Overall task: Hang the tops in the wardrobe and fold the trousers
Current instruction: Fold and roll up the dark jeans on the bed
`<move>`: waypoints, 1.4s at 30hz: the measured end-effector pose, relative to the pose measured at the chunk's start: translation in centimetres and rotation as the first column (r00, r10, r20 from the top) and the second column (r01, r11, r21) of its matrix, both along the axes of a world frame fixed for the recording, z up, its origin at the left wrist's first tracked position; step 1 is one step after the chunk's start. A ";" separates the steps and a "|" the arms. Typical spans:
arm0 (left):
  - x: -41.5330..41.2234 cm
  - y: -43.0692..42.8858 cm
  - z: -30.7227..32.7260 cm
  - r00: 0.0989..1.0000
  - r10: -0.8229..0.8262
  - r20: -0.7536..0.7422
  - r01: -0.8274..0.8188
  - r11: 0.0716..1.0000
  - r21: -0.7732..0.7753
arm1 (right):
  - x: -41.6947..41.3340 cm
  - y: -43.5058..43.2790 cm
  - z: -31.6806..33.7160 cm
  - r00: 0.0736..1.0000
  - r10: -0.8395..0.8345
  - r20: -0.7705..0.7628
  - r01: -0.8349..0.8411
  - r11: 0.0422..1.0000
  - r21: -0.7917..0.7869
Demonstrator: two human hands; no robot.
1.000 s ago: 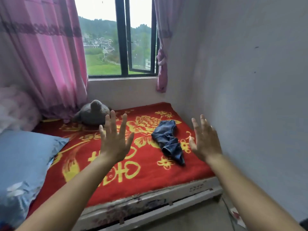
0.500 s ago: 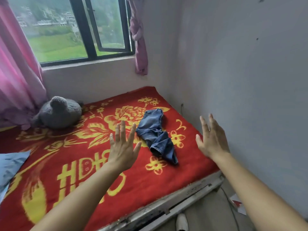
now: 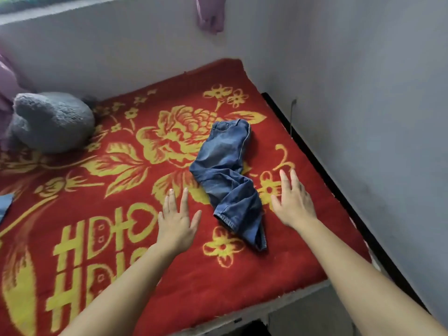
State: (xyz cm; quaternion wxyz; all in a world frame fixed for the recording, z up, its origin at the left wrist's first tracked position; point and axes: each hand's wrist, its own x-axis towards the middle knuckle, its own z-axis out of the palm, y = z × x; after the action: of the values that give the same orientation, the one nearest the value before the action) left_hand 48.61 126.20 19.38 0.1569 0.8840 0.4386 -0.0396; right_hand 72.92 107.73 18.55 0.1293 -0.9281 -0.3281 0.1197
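A pair of crumpled blue denim trousers (image 3: 229, 178) lies on the red blanket with yellow flowers (image 3: 135, 238), waistband toward the wall, leg ends toward me. My left hand (image 3: 177, 221) hovers just left of the leg ends, fingers straight and spread, holding nothing. My right hand (image 3: 292, 202) hovers just right of the trousers, fingers likewise straight, also holding nothing. Neither hand touches the denim. No tops or wardrobe are in view.
A grey plush toy (image 3: 52, 121) sits at the bed's far left by a pink curtain. A blue pillow corner (image 3: 4, 202) shows at the left edge. White walls close the bed at the back and right (image 3: 363, 117). The bed's front edge (image 3: 266, 309) is below my arms.
My view has tilted down and moved closer to the bed. Both hands have lowered and reached forward to either side of the trousers, which have not moved.
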 end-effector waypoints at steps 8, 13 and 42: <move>6.7 4.3 -15.9 0.943 0.332 0.012 -0.298 0.862 -0.410 | 2.2 6.0 -14.8 0.972 -0.059 -0.227 0.058 0.998 -0.012; 10.9 8.2 -23.5 0.893 0.451 0.000 -0.387 0.766 -0.513 | 1.5 9.9 -22.6 0.927 -0.098 -0.362 0.123 0.991 0.046; -14.9 12.0 -23.5 0.723 0.454 -0.522 -0.617 0.763 -0.191 | -9.4 14.3 -24.3 0.875 0.097 -0.475 -0.193 0.968 -0.158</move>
State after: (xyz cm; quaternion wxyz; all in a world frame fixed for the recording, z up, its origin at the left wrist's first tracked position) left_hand 33.74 138.20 -4.13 0.2123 0.6390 0.6880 -0.2706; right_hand 63.49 122.01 -5.76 0.1002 -0.8534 -0.3429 0.3795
